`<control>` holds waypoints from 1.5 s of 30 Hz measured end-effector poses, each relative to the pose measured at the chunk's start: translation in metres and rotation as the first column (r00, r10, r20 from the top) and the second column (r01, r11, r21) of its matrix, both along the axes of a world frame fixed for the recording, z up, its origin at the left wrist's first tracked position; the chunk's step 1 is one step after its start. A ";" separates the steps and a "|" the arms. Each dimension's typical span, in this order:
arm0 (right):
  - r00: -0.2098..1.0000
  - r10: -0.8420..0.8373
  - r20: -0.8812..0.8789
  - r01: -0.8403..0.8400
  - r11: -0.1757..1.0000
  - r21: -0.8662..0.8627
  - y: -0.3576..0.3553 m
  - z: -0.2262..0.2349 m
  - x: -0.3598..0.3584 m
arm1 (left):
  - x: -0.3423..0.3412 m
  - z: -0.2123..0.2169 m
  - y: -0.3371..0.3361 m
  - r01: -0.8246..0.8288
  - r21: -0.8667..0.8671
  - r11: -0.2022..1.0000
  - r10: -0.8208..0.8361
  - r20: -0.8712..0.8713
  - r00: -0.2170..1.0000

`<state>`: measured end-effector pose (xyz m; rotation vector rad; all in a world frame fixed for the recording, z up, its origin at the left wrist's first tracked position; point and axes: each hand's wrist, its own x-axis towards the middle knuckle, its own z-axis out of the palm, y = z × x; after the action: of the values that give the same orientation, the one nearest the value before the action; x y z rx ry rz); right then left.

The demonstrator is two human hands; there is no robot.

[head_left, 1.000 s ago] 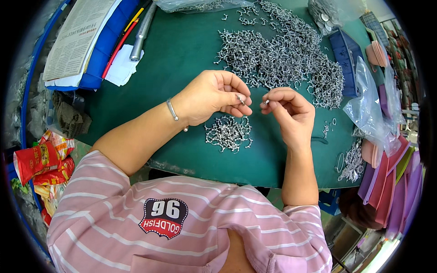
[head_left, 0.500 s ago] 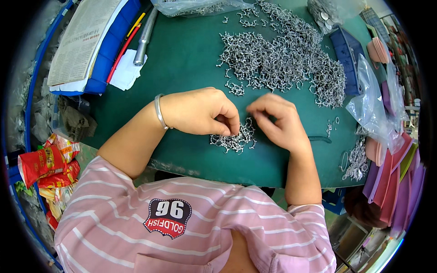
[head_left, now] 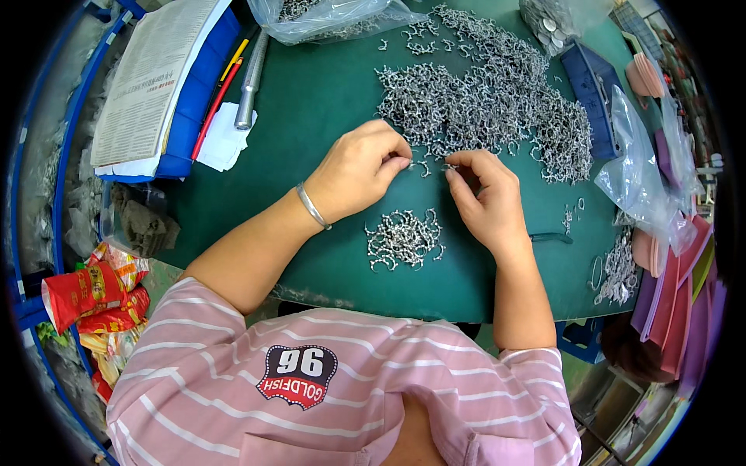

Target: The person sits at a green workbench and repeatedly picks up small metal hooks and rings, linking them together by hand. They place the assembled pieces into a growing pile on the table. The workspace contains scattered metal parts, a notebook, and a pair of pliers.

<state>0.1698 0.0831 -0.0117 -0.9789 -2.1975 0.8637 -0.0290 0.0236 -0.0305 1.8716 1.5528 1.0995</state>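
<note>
My left hand (head_left: 359, 169) and my right hand (head_left: 483, 200) hover over a green mat (head_left: 311, 109), at the near edge of a big heap of small silver metal clips (head_left: 482, 109). The fingertips of both hands are pinched together right at the heap's edge, each seemingly on one small clip (head_left: 423, 165); I cannot tell clearly whether either is gripped. A smaller pile of the same clips (head_left: 402, 239) lies on the mat just below and between my wrists. A silver bracelet (head_left: 312, 206) sits on my left wrist.
A folded newspaper (head_left: 151, 78) on a blue folder, pens and a metal tube (head_left: 250, 74) lie at the left. Clear plastic bags of parts (head_left: 330, 15) sit at the top and right (head_left: 645, 182). A blue tray (head_left: 594, 97) and pink sheets are at the right. Snack wrappers (head_left: 89, 291) lie lower left.
Both hands rose from the small near pile, where they had dropped, up to the edge of the big heap. The small pile now lies uncovered below the wrists.
</note>
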 end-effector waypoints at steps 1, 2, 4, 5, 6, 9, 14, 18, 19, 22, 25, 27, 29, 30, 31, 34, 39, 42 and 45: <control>1.000 -0.003 -0.007 0.003 0.998 -0.055 -0.001 0.001 -0.001 | 0.000 0.002 -0.001 -0.009 0.007 1.000 0.009 0.003 1.000; 1.000 -0.010 -0.015 0.009 0.994 -0.109 -0.001 0.001 0.000 | 0.001 0.003 0.000 -0.014 0.014 1.000 0.014 0.004 1.000; 0.998 -0.010 0.065 -0.004 0.978 0.208 0.004 -0.006 0.003 | 0.002 0.002 0.000 -0.009 -0.005 1.000 0.009 0.019 1.000; 0.994 -0.016 0.104 -0.022 0.933 0.360 0.007 -0.009 0.003 | 0.004 0.006 -0.001 -0.015 -0.027 1.000 0.016 0.030 0.999; 0.996 0.009 0.084 -0.037 0.940 0.339 0.008 -0.012 0.001 | 0.005 0.009 -0.001 -0.020 -0.049 0.999 0.022 0.041 0.999; 0.993 0.088 0.084 -0.109 0.950 0.293 0.002 -0.014 -0.012 | 0.002 -0.002 0.000 0.072 0.165 0.984 -0.036 -0.213 0.976; 0.989 0.076 0.123 -0.109 0.952 0.285 0.000 -0.014 -0.013 | 0.002 -0.001 0.000 0.016 0.008 1.000 -0.016 -0.051 0.999; 0.991 0.079 0.112 -0.107 0.956 0.274 0.005 -0.020 -0.006 | 0.005 0.005 -0.001 -0.021 -0.048 0.999 0.024 0.070 0.997; 0.990 0.071 0.125 -0.103 0.956 0.274 0.005 -0.019 -0.005 | 0.005 0.004 -0.001 -0.020 -0.016 1.000 0.021 0.047 0.999; 0.984 0.078 0.162 -0.121 0.952 0.280 0.000 -0.009 -0.006 | 0.003 0.001 0.000 -0.011 0.024 1.000 0.011 0.000 1.000; 0.981 0.093 0.171 -0.144 0.937 0.319 0.003 -0.011 -0.003 | 0.004 0.002 -0.002 -0.008 -0.020 1.000 0.008 -0.017 1.000; 0.996 0.073 0.056 -0.088 0.937 0.338 0.005 -0.013 -0.003 | 0.005 0.005 -0.003 -0.026 -0.011 1.000 0.026 -0.066 0.998; 0.997 0.040 -0.060 -0.019 0.950 0.313 0.006 -0.013 -0.002 | 0.004 -0.001 -0.002 -0.024 0.052 0.998 0.031 -0.126 0.992; 0.994 0.040 -0.103 -0.012 0.966 0.260 0.004 -0.012 -0.002 | 0.003 -0.003 -0.001 -0.022 0.083 0.996 0.034 -0.156 0.987; 0.988 0.037 -0.147 -0.006 0.979 0.205 0.003 -0.011 -0.001 | 0.002 -0.005 -0.001 -0.005 0.109 0.994 0.026 -0.192 0.981; 0.982 0.075 -0.174 -0.047 0.986 0.162 0.003 -0.011 0.000 | -0.001 -0.003 0.001 0.002 0.111 0.994 0.020 -0.195 0.981; 0.943 -0.028 -0.332 -0.087 0.942 -0.325 -0.006 -0.015 0.002 | 0.012 0.011 -0.005 -0.016 -0.168 0.986 0.048 0.184 0.982; 0.922 -0.045 -0.383 -0.155 0.867 -0.474 -0.003 -0.018 0.005 | 0.012 0.014 -0.004 0.186 -0.480 0.857 0.174 0.610 0.773; 0.914 0.005 -0.405 -0.195 0.882 -0.429 -0.001 -0.016 0.005 | 0.011 0.014 -0.003 0.246 -0.491 0.836 0.235 0.724 0.648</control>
<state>0.1747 0.0817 -0.0280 -0.8052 -1.7382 1.5417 -0.0177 0.0201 -0.0165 0.8092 1.1462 1.0699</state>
